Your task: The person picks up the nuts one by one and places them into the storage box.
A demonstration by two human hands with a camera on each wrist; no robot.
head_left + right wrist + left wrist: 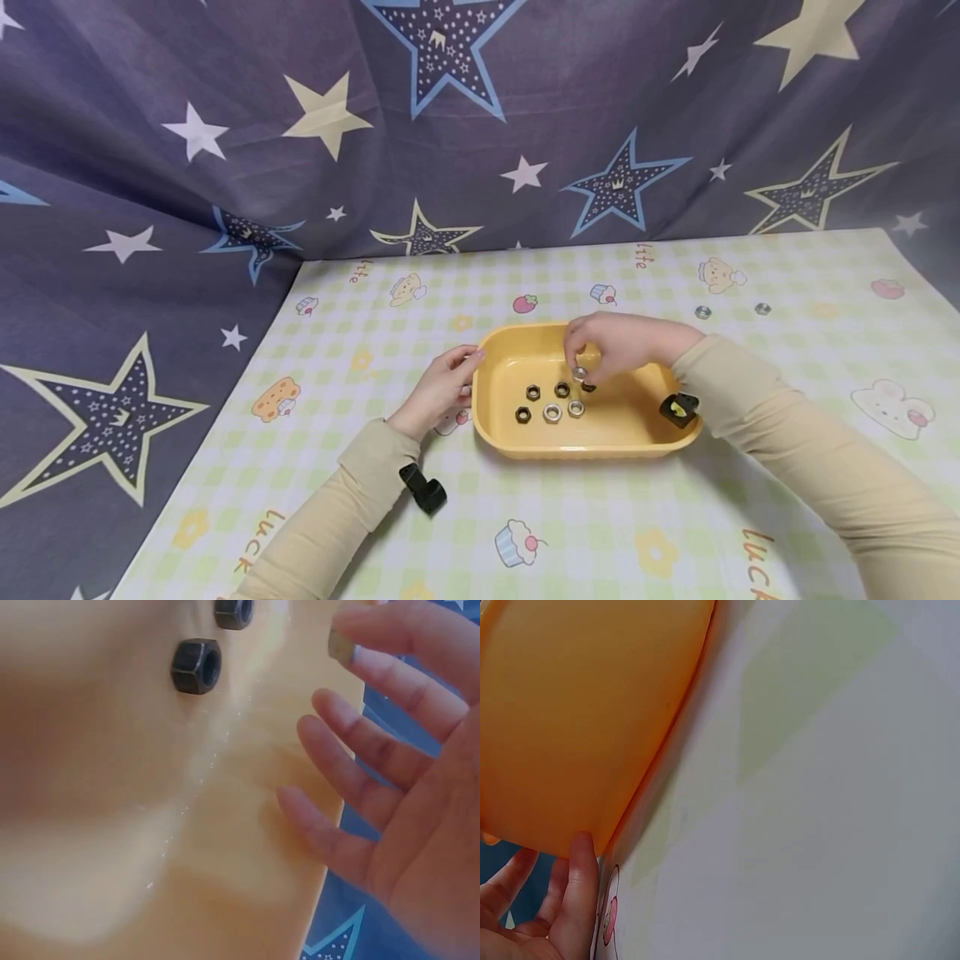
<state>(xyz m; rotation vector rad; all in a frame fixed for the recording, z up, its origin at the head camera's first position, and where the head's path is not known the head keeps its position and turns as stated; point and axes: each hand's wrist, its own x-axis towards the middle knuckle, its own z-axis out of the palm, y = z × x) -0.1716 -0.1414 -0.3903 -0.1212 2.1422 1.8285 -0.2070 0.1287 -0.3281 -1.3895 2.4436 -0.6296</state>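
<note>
A yellow tray [615, 433] stands on the table. My left hand [438, 392] rests against its left end; in the left wrist view, fairly straight fingers [583, 881] touch the outer wall. Above the tray's inside, my right hand [618, 346] pinches a silver hex nut [580, 374] between thumb and forefinger. The other fingers are spread in the right wrist view, where the held nut [342, 646] is partly covered. Several nuts lie on the tray floor, among them a dark nut [522, 414], a larger silver nut [552, 413] and another silver nut [576, 408].
Two more silver nuts lie on the table beyond the tray, one nut [702, 312] nearer it and the other nut [762, 308] farther right. A patterned cloth [517, 533] covers the table. Behind hangs a dark star-print curtain [465, 167].
</note>
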